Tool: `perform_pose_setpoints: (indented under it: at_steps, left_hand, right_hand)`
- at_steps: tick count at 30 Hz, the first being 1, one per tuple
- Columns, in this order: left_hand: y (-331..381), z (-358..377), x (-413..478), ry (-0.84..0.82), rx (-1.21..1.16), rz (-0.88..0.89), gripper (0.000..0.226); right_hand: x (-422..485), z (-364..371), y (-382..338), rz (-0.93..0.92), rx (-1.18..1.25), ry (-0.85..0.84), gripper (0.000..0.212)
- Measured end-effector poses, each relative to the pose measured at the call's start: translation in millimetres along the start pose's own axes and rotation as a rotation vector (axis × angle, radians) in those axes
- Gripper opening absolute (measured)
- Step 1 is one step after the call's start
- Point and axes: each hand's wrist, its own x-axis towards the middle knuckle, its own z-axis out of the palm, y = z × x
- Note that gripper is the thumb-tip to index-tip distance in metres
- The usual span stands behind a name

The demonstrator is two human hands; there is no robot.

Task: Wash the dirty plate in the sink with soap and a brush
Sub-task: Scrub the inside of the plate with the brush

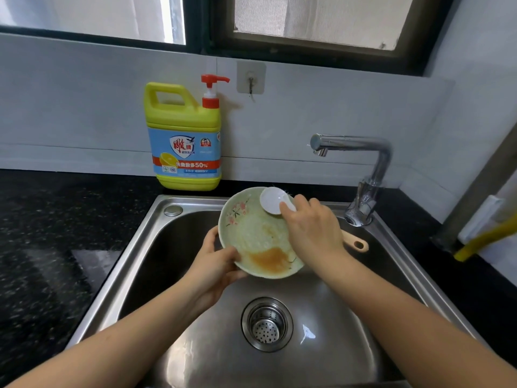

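Two grips: left hand (215, 266), plate (246, 219) rim; right hand (313, 228), brush (272, 200).

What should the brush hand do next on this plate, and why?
Probably sweep the brush down the plate onto the orange-brown residue. The right hand holds the brush with its head at the plate's upper rim, while the residue pools near the lower edge, away from the bristles. The left hand grips the plate tilted over the sink, so it looks steady enough.
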Motion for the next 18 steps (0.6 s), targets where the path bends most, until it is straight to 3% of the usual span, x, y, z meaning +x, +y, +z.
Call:
perform_pose_setpoints:
  at_steps: [4,8,10,13,18]
  left_hand:
    - [1,0,0,0.01,-0.005,0.034,0.062]
    - [2,-1,2,0.039,-0.012,0.083,0.059]
    - [1,-2,2,0.046,-0.012,0.098,0.057]
    - [0,-2,0,0.051,0.014,0.1,0.057]
    - [0,1,-2,0.015,0.038,0.079,0.057]
  right_hand:
    - [-9,0,6,0.02,-0.013,-0.096,0.031]
    - [-31,-1,5,-0.002,0.222,-0.251,0.042]
    - [-45,-8,-7,-0.098,0.332,-0.214,0.043]
    - [-46,-1,-11,-0.197,0.297,-0.203,0.047]
    - [-17,5,7,0.058,0.253,-0.202,0.048]
